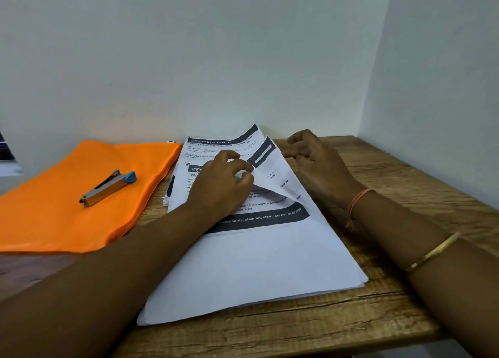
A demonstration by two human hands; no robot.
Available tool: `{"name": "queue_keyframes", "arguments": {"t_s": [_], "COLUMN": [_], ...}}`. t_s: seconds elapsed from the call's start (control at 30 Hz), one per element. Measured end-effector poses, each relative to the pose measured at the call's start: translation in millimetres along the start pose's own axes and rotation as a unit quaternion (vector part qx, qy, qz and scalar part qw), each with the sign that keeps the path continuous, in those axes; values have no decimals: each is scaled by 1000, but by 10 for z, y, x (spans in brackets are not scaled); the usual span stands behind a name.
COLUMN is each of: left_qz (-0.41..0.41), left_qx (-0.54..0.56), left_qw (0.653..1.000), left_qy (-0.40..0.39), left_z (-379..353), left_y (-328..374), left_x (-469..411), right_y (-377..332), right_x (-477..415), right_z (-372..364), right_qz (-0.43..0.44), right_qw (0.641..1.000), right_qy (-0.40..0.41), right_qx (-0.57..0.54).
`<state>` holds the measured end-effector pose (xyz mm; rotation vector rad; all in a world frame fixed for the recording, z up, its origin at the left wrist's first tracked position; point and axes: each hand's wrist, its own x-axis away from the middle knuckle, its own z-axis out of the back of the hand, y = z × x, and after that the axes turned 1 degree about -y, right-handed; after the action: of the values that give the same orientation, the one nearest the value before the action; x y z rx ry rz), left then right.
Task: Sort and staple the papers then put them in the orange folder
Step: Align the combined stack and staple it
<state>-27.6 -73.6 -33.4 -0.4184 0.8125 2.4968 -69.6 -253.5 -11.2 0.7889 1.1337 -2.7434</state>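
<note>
A stack of printed papers (251, 263) lies on the wooden table (351, 320) in front of me. My left hand (224, 185) rests on the stack and pinches the lifted top-right corner of the upper sheets between thumb and fingers. To the right of that raised corner, my right hand (316, 163) hovers with its fingers loosely curled; whether it touches the sheet edge I cannot tell. The orange folder (67, 203) lies flat to the left of the papers. A silver stapler (108, 187) with a blue end rests on the folder.
White walls close off the table at the back and right. The table's front edge runs just below the papers. A dark and white object (8, 158) sits at the far left edge.
</note>
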Motion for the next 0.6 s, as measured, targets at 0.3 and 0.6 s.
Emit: {"name": "queue_keyframes", "arguments": {"t_s": [0.3,0.6], "left_qz": [-9,6], "left_qx": [-15,42], "left_qw": [1000,999], "left_qy": [-14,-11], "left_z": [-12,-16], "left_y": [-34,-59], "left_x": [-9,-23], "right_y": [-30,-76], "right_x": [33,88], "right_z": [-29,-38], "right_qz": [34,59], "right_qw": [999,996], "right_qy": [-10,-62], "right_qx": [-7,12]}}
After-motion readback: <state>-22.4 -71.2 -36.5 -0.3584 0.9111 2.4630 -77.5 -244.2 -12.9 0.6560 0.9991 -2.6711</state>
